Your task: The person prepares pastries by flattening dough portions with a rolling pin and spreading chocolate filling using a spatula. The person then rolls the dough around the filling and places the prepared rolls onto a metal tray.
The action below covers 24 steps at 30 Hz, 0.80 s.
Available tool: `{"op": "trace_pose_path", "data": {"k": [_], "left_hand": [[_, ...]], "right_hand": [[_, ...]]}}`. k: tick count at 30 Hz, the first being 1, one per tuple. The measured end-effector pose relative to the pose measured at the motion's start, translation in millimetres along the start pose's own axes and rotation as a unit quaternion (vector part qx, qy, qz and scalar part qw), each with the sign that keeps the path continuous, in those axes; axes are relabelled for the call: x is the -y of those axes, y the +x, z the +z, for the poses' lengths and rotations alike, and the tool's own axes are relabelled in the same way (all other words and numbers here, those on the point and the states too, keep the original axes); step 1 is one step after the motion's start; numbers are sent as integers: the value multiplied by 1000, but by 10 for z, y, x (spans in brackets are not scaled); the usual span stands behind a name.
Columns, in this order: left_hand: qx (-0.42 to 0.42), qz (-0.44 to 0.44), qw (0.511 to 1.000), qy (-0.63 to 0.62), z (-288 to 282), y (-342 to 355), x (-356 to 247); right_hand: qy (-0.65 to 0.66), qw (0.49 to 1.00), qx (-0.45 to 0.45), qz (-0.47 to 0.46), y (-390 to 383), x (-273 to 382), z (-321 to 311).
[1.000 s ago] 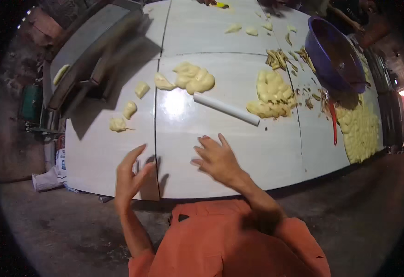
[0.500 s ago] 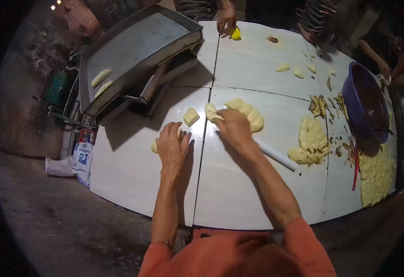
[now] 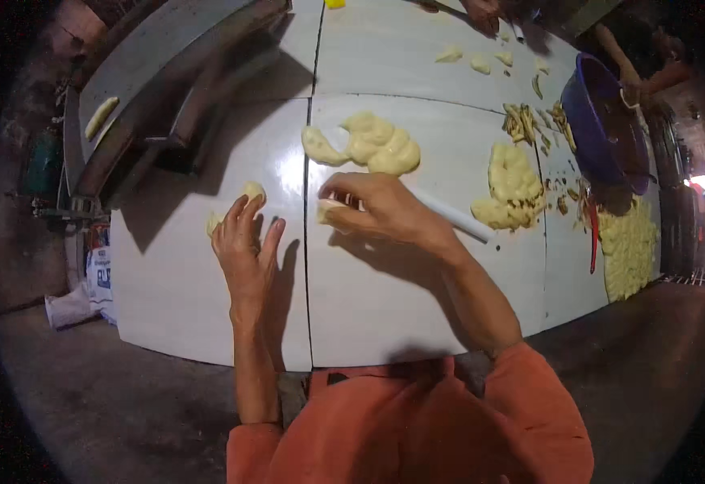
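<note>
The person's left forearm (image 3: 255, 371) lay to the left of the table seam (image 3: 309, 282), running forward almost parallel to it. The left hand (image 3: 242, 246) was on that same side, its back upward, fingers slightly bent and pointing away from the body, thumb spread toward the seam. The right forearm (image 3: 481, 298) slanted in from the seam's right. The right hand (image 3: 375, 206) pointed toward the seam, fingers and thumb curled with a gap between, fingertips just right of it.
</note>
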<state>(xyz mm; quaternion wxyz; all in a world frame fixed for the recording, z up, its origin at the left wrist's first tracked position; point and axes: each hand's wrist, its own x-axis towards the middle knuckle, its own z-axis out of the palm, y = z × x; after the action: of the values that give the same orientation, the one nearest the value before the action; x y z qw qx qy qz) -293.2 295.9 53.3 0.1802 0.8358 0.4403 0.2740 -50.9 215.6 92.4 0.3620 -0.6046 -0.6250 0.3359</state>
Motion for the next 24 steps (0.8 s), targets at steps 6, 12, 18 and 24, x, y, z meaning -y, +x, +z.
{"op": "trace_pose_path", "data": {"k": [6,12,18,24], "left_hand": [[123,124,980,-98,115,-812,-651],[205,242,947,-55,413,-1379,-1226],[290,217,930,65,700,-1675,-1239],[297,217,921,125,670,-1743,-1245]], "right_hand": [[-129,954,228,145,-1359,-123,-269],[-224,970,-95,13,-1986,-188,-104],[-288,956,41,26,-2451,-450,338],[-314,948,58,10,-2459,-460,44]]}}
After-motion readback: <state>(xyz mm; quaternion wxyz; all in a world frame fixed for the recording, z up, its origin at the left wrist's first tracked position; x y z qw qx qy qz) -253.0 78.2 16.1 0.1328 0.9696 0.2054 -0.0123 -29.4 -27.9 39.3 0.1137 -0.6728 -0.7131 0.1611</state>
